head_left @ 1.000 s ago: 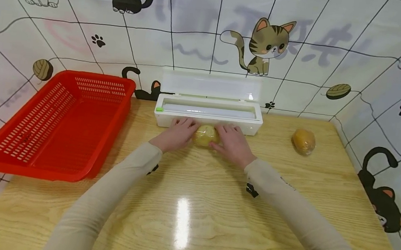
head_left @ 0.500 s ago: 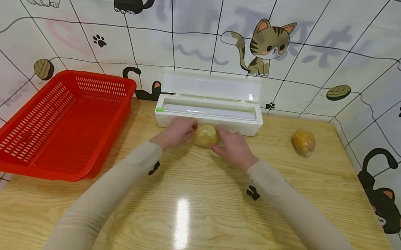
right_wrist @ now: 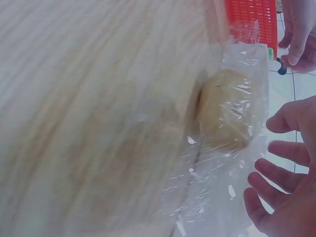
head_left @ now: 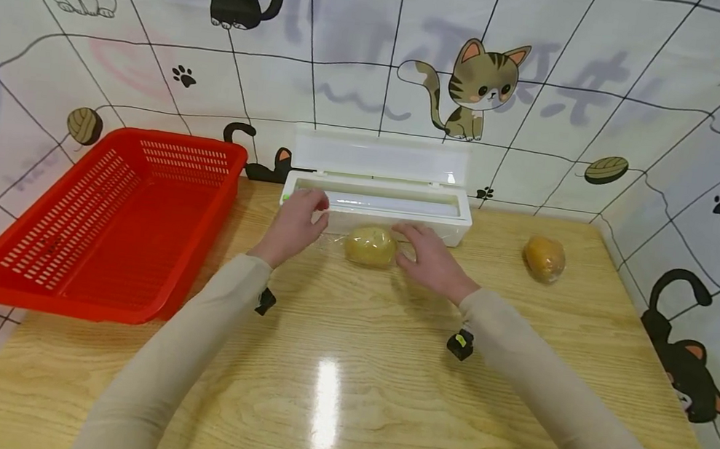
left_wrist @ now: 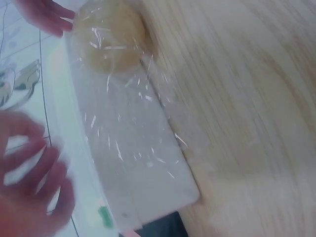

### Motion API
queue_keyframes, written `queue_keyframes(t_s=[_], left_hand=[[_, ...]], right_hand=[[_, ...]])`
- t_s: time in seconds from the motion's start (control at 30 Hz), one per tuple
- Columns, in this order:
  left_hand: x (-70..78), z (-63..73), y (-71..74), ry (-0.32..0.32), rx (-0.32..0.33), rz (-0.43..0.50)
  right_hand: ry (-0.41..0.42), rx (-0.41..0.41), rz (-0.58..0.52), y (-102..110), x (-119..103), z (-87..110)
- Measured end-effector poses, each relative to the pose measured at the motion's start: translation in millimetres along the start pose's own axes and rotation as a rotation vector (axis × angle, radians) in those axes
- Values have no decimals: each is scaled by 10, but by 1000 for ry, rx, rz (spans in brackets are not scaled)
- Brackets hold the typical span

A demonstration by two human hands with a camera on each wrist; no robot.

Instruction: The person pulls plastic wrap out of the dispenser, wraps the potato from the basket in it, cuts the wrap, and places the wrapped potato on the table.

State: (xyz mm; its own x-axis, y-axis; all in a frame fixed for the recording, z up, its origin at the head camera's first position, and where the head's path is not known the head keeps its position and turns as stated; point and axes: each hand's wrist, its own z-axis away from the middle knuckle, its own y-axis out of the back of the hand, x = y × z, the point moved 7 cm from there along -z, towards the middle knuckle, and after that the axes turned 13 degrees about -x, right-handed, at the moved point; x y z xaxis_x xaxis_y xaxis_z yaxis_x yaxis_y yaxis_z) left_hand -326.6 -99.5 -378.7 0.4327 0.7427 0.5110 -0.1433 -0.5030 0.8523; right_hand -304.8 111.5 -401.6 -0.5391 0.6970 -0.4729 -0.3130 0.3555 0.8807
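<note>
A yellowish potato (head_left: pixel 369 246) lies against the front of a white cling film dispenser (head_left: pixel 428 229). Clear cling film (left_wrist: pixel 126 118) covers it and spreads to both sides, crinkled, as the wrist views show. My left hand (head_left: pixel 296 224) is raised at the dispenser's left end, its fingers loosely bent around nothing. To the right of the potato, my right hand (head_left: pixel 431 261) hovers close by with parted fingers, also holding nothing. The dispenser's lid (head_left: pixel 383 157) stands up at the back.
A red plastic basket (head_left: pixel 108 242) occupies the left side of the wooden table (head_left: pixel 393 411). Toward the back right sits a second, orange-yellow rounded item (head_left: pixel 544 258) in shiny film. A cat-patterned wall covering (head_left: pixel 354 33) rises behind the dispenser.
My left hand has come away from the potato, moving left and up to the dispenser's left end. The right hand has drawn slightly right, and more of the potato shows.
</note>
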Motion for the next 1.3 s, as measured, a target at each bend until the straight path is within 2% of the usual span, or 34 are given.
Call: queue_keyframes(t_s=[0.07,0.13,0.17,0.23,0.3,0.4,0.5,0.57,0.7,0.87,1.03,1.3], left_hand=[[-137,54,99,79,107,22],[-301,92,149,169,158,40],[-387,101,157,211,160,51],[-564,98,134,294,125,87],[-702,78,97,341,78,119],[-830,39,46,343,37,176],[-879,35,40,325,50,205],[-912,46,42,339,62,225],[-938,39,52,374,48,224],[-934,-7,63,362,15,223],[-919,-30,75,343,-17,181],[-835,8,115,335,-31,141]], right_hand=[[32,18,36,33,-64,-34],[51,21,80,57,-139,-82],[57,15,104,67,-182,-111],[60,-3,143,86,-272,-182],[68,-22,183,91,-360,-273],[69,-67,231,77,-483,-446],[89,-116,288,42,-624,-645],[100,-155,337,15,-716,-778],[141,-198,445,-23,-866,-1017],[199,-213,606,-86,-1033,-1256],[207,-239,696,-158,-1164,-1393],[164,-278,704,-226,-1244,-1475]])
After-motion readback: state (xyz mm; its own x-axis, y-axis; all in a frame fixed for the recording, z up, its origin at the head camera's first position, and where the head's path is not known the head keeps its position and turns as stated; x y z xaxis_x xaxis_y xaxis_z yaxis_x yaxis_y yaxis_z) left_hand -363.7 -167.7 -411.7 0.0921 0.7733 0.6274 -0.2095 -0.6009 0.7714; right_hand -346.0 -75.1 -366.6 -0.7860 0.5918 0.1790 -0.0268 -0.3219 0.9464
